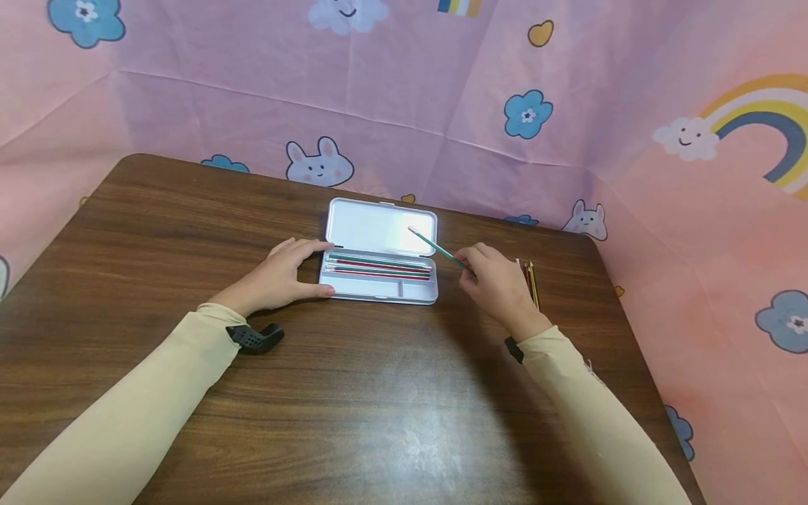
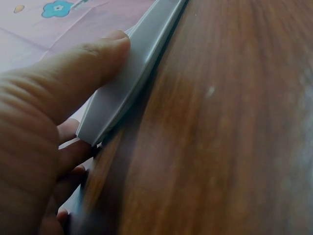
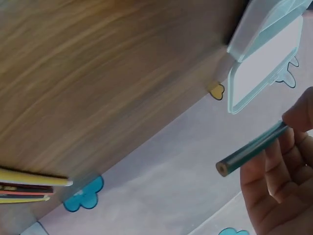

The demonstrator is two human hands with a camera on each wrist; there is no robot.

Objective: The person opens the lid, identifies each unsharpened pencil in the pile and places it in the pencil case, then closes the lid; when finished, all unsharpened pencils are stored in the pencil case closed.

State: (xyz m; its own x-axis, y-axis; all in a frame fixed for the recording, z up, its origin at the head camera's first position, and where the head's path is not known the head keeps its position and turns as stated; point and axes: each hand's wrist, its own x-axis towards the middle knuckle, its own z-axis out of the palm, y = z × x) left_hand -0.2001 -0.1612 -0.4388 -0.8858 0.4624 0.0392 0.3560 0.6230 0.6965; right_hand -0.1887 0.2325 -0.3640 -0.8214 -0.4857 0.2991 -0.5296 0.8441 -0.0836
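Note:
A white pencil case (image 1: pixel 362 287) lies on the table with its lid (image 1: pixel 369 223) raised at the back. Several green and red pencils (image 1: pixel 379 266) lie lengthwise in its rear compartment. My left hand (image 1: pixel 278 277) holds the case's left end, the thumb at the front corner and a forefinger near the hinge. In the left wrist view, the thumb (image 2: pixel 105 56) presses the case's white wall (image 2: pixel 132 73). My right hand (image 1: pixel 495 284) pinches a green pencil (image 1: pixel 438 249) above the table, right of the case. Its unsharpened end (image 3: pixel 223 169) shows in the right wrist view.
Several loose pencils (image 1: pixel 534 284), some yellow and black, lie on the brown table (image 1: pixel 379 393) beyond my right hand, partly hidden by it. A pink patterned cloth (image 1: pixel 404 105) hangs behind the table and along its sides. Black bands circle both wrists.

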